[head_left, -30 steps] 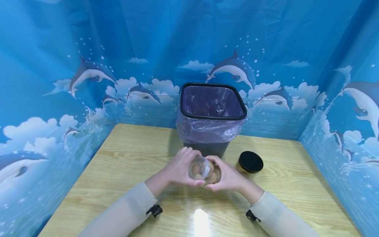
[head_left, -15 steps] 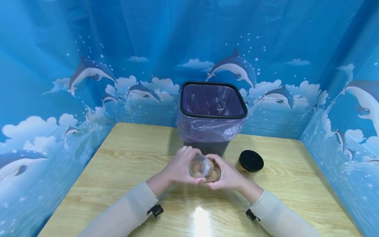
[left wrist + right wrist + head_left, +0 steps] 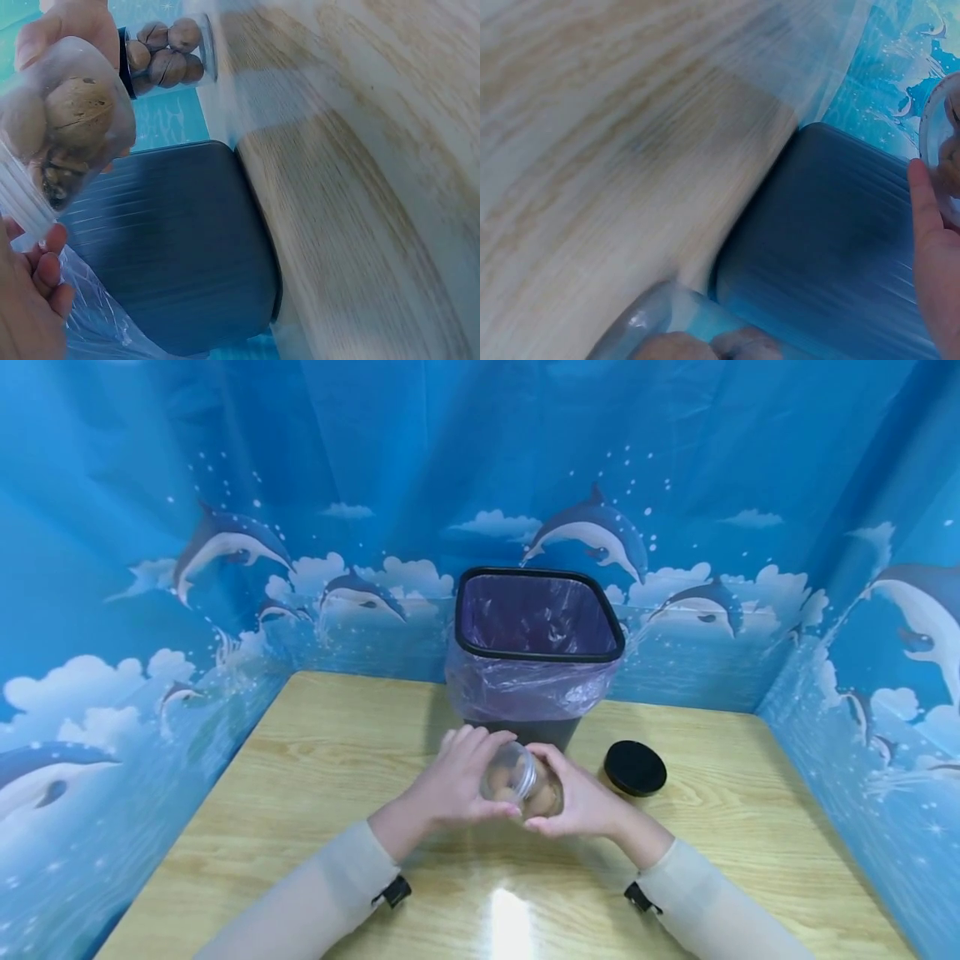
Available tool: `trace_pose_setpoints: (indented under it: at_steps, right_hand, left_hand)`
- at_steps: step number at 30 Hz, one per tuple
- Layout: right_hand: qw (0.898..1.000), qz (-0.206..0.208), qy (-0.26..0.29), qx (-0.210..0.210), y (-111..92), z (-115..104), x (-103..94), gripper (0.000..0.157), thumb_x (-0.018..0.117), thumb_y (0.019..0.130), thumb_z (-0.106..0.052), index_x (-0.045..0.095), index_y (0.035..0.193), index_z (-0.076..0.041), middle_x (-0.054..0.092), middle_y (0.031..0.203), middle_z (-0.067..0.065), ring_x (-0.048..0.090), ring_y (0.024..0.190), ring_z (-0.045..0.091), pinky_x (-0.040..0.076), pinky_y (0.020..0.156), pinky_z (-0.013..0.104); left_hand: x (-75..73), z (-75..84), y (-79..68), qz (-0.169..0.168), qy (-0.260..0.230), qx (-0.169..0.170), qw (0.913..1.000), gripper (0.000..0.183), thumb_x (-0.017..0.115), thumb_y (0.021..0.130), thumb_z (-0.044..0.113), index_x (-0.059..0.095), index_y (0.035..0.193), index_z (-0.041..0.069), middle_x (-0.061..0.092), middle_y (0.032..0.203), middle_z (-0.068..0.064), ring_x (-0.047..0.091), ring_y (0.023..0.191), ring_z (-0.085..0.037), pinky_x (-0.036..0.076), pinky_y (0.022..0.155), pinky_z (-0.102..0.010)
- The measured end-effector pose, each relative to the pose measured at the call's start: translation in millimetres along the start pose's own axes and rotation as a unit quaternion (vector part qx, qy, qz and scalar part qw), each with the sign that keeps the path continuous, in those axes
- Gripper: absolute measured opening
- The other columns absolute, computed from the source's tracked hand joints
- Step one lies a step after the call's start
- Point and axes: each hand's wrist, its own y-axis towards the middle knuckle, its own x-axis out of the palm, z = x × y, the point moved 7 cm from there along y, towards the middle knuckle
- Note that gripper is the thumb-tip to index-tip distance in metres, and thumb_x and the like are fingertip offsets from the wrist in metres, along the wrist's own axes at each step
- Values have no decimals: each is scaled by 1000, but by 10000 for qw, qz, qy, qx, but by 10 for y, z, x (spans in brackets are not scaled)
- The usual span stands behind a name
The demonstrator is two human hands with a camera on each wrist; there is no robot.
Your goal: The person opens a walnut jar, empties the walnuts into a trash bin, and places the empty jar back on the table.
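Observation:
A clear jar of walnuts (image 3: 543, 795) is held tilted between both hands in front of the bin. My left hand (image 3: 463, 777) grips it at the ridged, threaded neck (image 3: 26, 199), where no lid shows. My right hand (image 3: 573, 797) holds its body from the other side; in the right wrist view, a finger lies along the jar's round edge (image 3: 924, 142). Walnuts show through the wall in the left wrist view. To the right, a second jar of walnuts (image 3: 169, 56) stands on the table with its black lid (image 3: 635, 768) on.
Behind the hands stands a dark bin (image 3: 525, 735) with a black rim (image 3: 540, 656) and a thin purple liner (image 3: 525, 689). The wooden table (image 3: 315, 793) ends at a blue dolphin-print curtain (image 3: 360, 510) at the back and on both sides.
Both hands have lifted the jar slightly and turned it a little, so its ridged neck sits a bit higher and farther right. The bin and the lidded jar stay put.

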Motion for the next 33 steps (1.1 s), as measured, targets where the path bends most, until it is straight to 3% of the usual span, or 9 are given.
trace_pose_setpoints:
  at_steps: [3, 8, 15, 21, 25, 33]
  right_hand:
    - [10000, -14, 44, -14, 9, -21, -5, 89, 81, 61, -44, 31, 134, -33, 52, 115, -9, 55, 96, 10, 46, 81, 33]
    - [9999, 0, 101, 16, 16, -29, 9, 90, 83, 59, -41, 31, 133, -33, 51, 114, -10, 55, 94, 9, 47, 80, 32]
    - [9997, 232, -39, 110, 16, 5, 50, 92, 85, 55, -39, 34, 131, -32, 53, 110, -9, 55, 89, 10, 48, 75, 30]
    - [9971, 572, -480, 127, 54, 3, 50, 94, 84, 54, -45, 34, 132, -34, 49, 116, -9, 52, 95, 10, 47, 78, 34]
    - [9969, 639, -456, 68, 79, -16, 36, 94, 84, 55, -46, 33, 133, -32, 48, 119, -8, 51, 98, 11, 46, 80, 35]
    - [9983, 481, -301, 114, 45, -7, 13, 92, 81, 58, -52, 32, 133, -31, 48, 119, -9, 52, 97, 10, 46, 80, 34]
  left_hand:
    - [-13, -2, 12, 19, 126, 57, 9999, 97, 20, 68, 89, 47, 123, 14, 52, 101, 3, 42, 86, -14, 33, 74, -34]
    - [-33, 5, 26, 16, 163, 26, 9999, 92, 25, 70, 87, 50, 119, 13, 58, 105, 3, 44, 87, -14, 34, 75, -33]
    - [-11, 32, 19, 64, -6, -37, 10000, 88, 25, 73, 84, 51, 116, 12, 59, 102, 3, 43, 83, -13, 33, 73, -33]
    - [18, -29, -10, 148, -211, -649, 9976, 83, 30, 75, 80, 52, 115, 10, 60, 99, 1, 46, 82, -15, 33, 73, -33]
    - [14, -75, -20, 74, -196, -1071, 9940, 83, 36, 73, 80, 52, 115, 11, 61, 100, 2, 48, 83, -14, 33, 75, -31]
    - [4, -67, -22, -457, -60, -1289, 9906, 86, 46, 69, 80, 50, 124, 14, 61, 110, 5, 50, 87, -12, 31, 76, -31]
